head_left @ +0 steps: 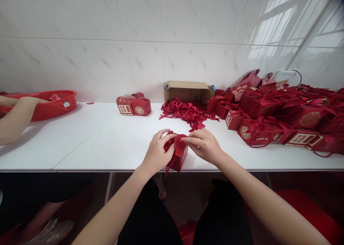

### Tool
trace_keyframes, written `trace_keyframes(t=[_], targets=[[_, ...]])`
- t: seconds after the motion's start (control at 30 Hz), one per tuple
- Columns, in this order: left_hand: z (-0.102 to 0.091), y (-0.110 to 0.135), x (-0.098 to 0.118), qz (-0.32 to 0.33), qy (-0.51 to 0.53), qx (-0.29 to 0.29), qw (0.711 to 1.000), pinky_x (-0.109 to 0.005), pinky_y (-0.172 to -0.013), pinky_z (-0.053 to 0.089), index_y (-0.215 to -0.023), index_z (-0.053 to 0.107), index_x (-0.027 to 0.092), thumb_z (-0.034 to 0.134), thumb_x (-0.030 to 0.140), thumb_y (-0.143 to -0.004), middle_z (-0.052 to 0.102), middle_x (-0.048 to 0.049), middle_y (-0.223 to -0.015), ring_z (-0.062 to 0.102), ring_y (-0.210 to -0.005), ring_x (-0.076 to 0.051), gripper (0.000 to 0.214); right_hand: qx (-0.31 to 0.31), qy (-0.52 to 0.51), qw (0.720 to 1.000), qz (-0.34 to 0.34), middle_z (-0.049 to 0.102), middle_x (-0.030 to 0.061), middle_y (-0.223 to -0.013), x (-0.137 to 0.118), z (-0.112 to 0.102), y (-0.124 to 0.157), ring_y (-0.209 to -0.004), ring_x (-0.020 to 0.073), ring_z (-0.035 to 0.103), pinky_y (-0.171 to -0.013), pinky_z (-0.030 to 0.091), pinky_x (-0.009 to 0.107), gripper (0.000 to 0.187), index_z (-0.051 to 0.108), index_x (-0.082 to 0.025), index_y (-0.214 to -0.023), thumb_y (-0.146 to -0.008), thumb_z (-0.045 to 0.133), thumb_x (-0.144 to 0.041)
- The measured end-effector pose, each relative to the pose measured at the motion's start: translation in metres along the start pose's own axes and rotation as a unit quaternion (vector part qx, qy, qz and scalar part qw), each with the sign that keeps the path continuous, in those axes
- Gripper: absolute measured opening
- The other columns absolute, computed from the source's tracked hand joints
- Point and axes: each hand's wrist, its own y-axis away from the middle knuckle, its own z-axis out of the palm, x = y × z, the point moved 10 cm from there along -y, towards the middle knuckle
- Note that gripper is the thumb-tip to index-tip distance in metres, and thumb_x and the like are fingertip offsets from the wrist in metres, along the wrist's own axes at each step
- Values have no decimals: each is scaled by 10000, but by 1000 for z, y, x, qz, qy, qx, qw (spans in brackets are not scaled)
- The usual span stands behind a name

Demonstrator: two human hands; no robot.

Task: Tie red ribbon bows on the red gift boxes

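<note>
A small red gift box (180, 158) stands at the front edge of the white table, its rounded top flaps brought together. My left hand (159, 150) grips the box from the left, with fingers over the top and the thumb against the near flap. At the top right, my right hand (204, 144) pinches at the flap; a bit of red ribbon seems to lie under its fingertips, though the fingers partly hide it. A red cord hangs down the box's left side. Beyond my hands lies a heap of red ribbons (185, 110), spilling from an open cardboard box (189, 85).
Two red gift boxes (134, 105) stand near the wall. Many ribboned gift boxes (279, 112) are piled at the right, by a white power strip (286, 76). At the left, another person's arm (20, 117) reaches into a red plastic basin (57, 110).
</note>
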Motion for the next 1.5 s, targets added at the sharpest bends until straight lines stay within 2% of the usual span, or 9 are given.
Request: trace_keyframes(t=[0.23, 0.4, 0.67, 0.9, 1.07, 1.27, 1.37, 1.5], targets=[[4, -2, -4, -14, 35, -8, 999, -437, -1011, 417, -1066, 653, 266, 524, 249, -819, 533, -77, -1226, 501, -1186, -247, 279, -10, -27, 999, 18, 695, 42, -818, 4, 4, -4, -727, 139, 607, -664, 384, 281, 192, 705, -249, -961, -896, 525, -231], [4, -5, -6, -24, 47, -8, 999, -420, -1008, 422, -1030, 663, 243, 517, 230, -814, 536, -83, -1206, 510, -1175, -241, 261, -55, -38, 998, 22, 695, 49, -833, 6, 13, -8, -740, 145, 606, -659, 371, 280, 216, 686, -243, -1035, -906, 512, -246], [3, -4, -5, -6, 54, 3, 999, -407, -997, 432, -1019, 651, 242, 529, 204, -798, 549, -75, -1157, 529, -1137, -227, 256, -115, -91, 989, 20, 683, 48, -847, 9, 17, -8, -746, 153, 598, -665, 397, 278, 212, 703, -262, -1010, -893, 526, -251], [2, -5, -3, -3, 65, 6, 998, -398, -973, 449, -985, 647, 225, 521, 171, -778, 568, -75, -1110, 540, -1114, -228, 249, -107, -130, 985, 28, 673, 67, -898, 7, 21, -13, -782, 165, 606, -666, 440, 285, 215, 699, -253, -1020, -890, 527, -243], [2, -7, -5, -9, 65, 16, 998, -385, -925, 482, -912, 663, 216, 525, 156, -760, 578, -68, -1053, 583, -1023, -215, 213, -124, -147, 978, 77, 693, 49, -912, 11, 24, -15, -796, 169, 628, -697, 460, 288, 273, 611, -251, -1126, -865, 545, -205], [3, -9, -4, -5, 39, 21, 999, -356, -853, 508, -800, 646, 211, 521, 158, -760, 584, -57, -1014, 604, -960, -205, 142, -142, -218, 952, 164, 667, 1, -771, 22, 30, -8, -709, 157, 626, -658, 464, 281, 304, 513, -233, -1146, -847, 567, -252], [2, -9, -2, 1, 9, 23, 1000, -356, -822, 515, -805, 639, 210, 496, 159, -781, 581, -67, -1040, 607, -955, -210, 154, -129, -225, 950, 173, 659, 6, -794, 25, 28, -8, -732, 164, 618, -700, 476, 307, 318, 504, -235, -1151, -846, 573, -294], [-14, -14, 11, 54, -67, 74, 993, -361, -833, 499, -833, 644, 215, 487, 178, -816, 569, -75, -1120, 598, -969, -214, 162, -58, -191, 963, 179, 650, 69, -983, 32, 15, -16, -933, 214, 585, -852, 451, 391, 290, 572, -220, -1109, -848, 570, -348]])
